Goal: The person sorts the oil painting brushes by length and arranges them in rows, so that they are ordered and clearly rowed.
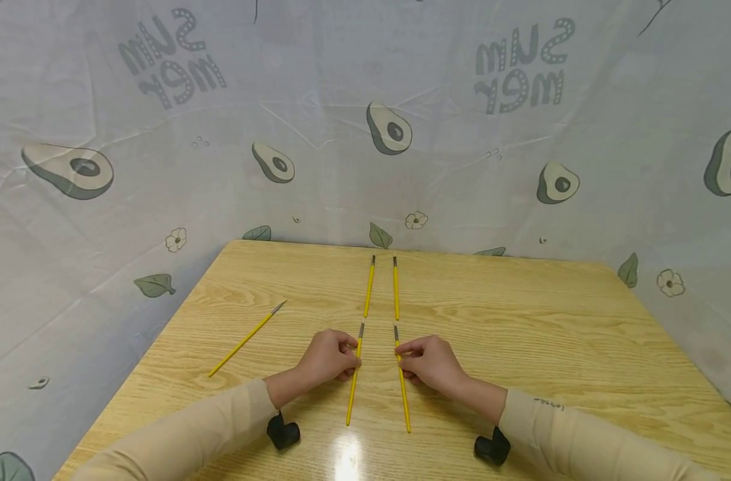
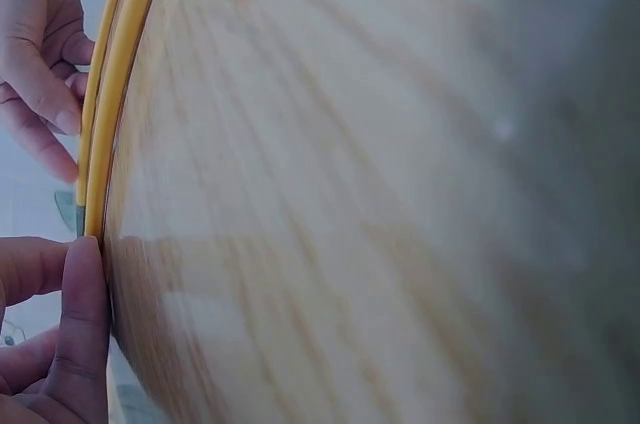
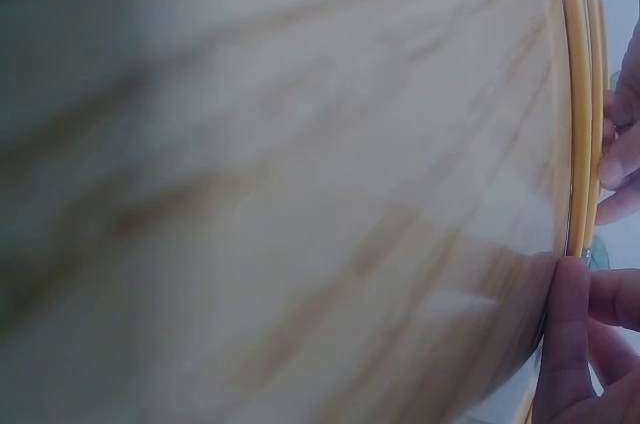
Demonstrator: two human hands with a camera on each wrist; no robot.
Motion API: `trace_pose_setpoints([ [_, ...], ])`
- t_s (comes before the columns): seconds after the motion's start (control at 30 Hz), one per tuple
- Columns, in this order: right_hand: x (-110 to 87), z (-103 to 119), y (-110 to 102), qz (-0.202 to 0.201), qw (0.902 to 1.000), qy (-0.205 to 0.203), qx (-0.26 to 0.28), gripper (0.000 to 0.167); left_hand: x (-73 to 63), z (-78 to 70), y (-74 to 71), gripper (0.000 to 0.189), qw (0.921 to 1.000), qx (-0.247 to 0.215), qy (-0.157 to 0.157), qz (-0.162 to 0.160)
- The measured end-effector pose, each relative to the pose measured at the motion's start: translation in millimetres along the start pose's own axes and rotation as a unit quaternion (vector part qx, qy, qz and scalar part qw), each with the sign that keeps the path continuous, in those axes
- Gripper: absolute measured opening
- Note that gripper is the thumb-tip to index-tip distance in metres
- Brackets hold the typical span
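My left hand (image 1: 328,359) pinches a yellow-handled paintbrush (image 1: 352,394) between thumb and fingertips. Opposite it, my right hand (image 1: 433,365) pinches a second yellow paintbrush (image 1: 405,404) the same way. Both brushes lie along the tabletop with grey tips pointing away from me, a hand's gap or less between them. In the left wrist view, the thumb presses against the yellow handle (image 2: 120,84) close to the wood. The right wrist view shows the right thumb (image 3: 566,334) at its own brush handle (image 3: 577,134). The brush tips are hidden in both wrist views.
Beyond the hands, two more paintbrushes, a left one (image 1: 369,290) and a right one (image 1: 396,292), lie roughly in line with the held pair. Another paintbrush (image 1: 245,339) lies slanted at left. A printed curtain (image 1: 341,187) hangs behind the wooden table (image 1: 522,314).
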State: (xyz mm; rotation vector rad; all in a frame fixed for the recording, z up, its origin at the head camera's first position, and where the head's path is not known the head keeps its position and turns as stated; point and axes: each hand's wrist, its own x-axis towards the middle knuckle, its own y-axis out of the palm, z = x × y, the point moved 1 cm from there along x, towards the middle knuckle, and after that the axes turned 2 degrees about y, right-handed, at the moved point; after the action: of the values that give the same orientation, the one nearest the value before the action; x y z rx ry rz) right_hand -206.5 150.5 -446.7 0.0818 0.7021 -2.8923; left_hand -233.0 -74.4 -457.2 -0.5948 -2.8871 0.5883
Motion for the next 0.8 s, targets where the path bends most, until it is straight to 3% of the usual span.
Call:
trace_pose_setpoints([
  [0.43,-0.8,-1.3,0.2,0.001,0.9998,-0.006,0.017,0.023,-0.4,0.2,-0.8,0.031,0.9998,-0.018,-0.011,0.006],
  [0.8,-1.2,-1.0,-0.5,0.005,0.9998,-0.003,0.019,0.021,-1.1,1.0,-2.0,0.031,0.9999,-0.007,-0.011,0.004],
])
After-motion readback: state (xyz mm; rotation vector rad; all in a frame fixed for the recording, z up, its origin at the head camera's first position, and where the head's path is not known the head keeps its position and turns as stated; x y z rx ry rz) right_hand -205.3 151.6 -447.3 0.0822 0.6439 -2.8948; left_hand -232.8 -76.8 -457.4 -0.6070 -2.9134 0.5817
